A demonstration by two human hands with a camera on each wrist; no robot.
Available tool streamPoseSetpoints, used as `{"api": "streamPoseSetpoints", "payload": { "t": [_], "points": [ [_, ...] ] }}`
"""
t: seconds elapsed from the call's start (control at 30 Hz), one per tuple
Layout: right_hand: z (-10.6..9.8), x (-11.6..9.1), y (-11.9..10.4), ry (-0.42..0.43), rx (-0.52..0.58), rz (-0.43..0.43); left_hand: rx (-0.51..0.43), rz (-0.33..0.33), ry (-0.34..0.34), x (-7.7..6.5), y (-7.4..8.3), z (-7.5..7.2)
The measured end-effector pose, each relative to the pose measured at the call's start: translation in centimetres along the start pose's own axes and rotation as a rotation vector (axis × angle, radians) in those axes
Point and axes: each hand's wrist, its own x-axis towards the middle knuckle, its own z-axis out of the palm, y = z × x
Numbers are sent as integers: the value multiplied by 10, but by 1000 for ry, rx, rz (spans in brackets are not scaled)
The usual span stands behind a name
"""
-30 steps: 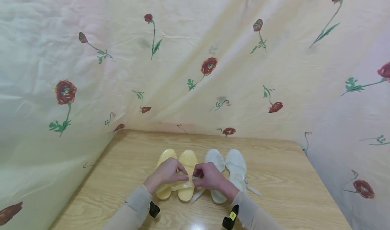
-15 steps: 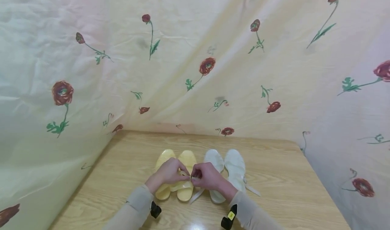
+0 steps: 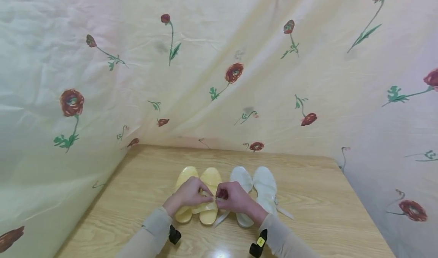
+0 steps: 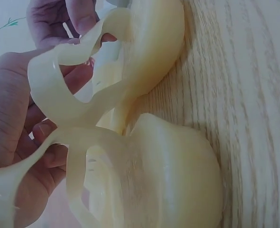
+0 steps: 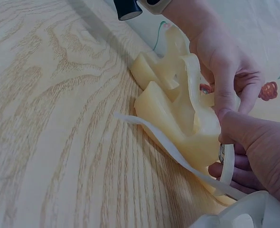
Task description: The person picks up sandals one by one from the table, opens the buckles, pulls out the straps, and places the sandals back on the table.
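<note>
A pair of pale yellow jelly sandals stands side by side on the table; the right one (image 3: 208,218) is under both hands, the left one (image 3: 184,216) beneath my left wrist. My left hand (image 3: 191,191) pinches the right sandal's ankle strap between thumb and forefinger. Fingertip to fingertip with it, my right hand (image 3: 236,198) pinches the strap end near a small metal buckle (image 5: 221,153). In the right wrist view the strap (image 5: 228,164) runs down between the right fingers. Their grip partly hides the buckle. The left wrist view shows the yellow straps (image 4: 47,80) standing up in loops.
Two whitish sandals stand to the right, one (image 3: 241,176) partly under my right forearm, the other (image 3: 265,185) beyond it. Their loose straps (image 3: 284,213) trail on the wooden table (image 3: 308,197). A flowered cloth (image 3: 205,98) hangs behind and at both sides.
The two hands have drawn slightly closer together at the yellow sandal's strap, and their fingertips now meet. The sandals have stayed in place.
</note>
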Motion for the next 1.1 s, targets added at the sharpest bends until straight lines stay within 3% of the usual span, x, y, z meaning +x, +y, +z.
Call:
{"api": "streamPoseSetpoints", "payload": {
  "t": [0.23, 0.73, 1.1],
  "points": [
    [3, 2, -4, -3, -14, -30, -22, -20, 6, -1, -3, -1],
    [7, 3, -4, 13, -19, 1, 14, 48, 6, 1, 4, -4],
    [5, -3, -2, 15, -27, 14, 29, -11, -9, 0, 2, -11]
  ]
}}
